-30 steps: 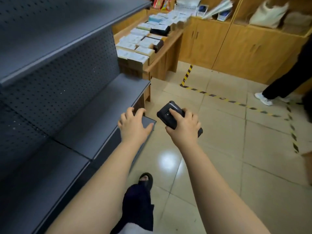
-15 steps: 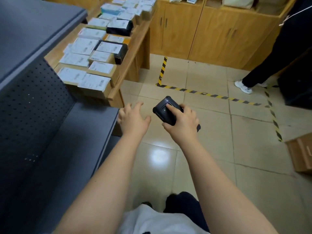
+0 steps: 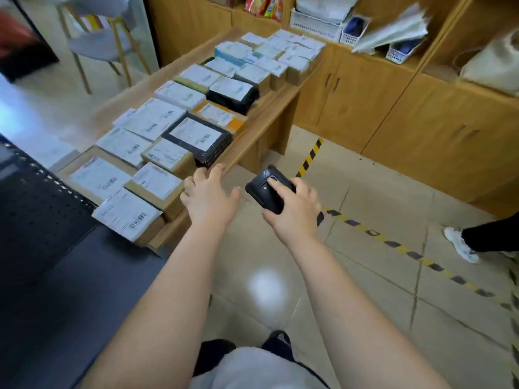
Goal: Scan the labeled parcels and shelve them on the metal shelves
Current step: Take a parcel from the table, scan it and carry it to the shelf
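Judging by the bare metal shelf (image 3: 84,276) at eight o'clock and the labeled parcels (image 3: 179,136) crowding the wooden table (image 3: 269,108) at eleven, little is shelved: the right hand (image 3: 295,211) grips the handheld scanner (image 3: 266,189), the left hand (image 3: 207,197) reaches empty, fingers spread.

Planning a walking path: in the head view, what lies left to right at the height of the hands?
Metal shelf → labeled parcels → left hand → scanner, gripped by the right hand → striped floor tape → another person's white shoe.
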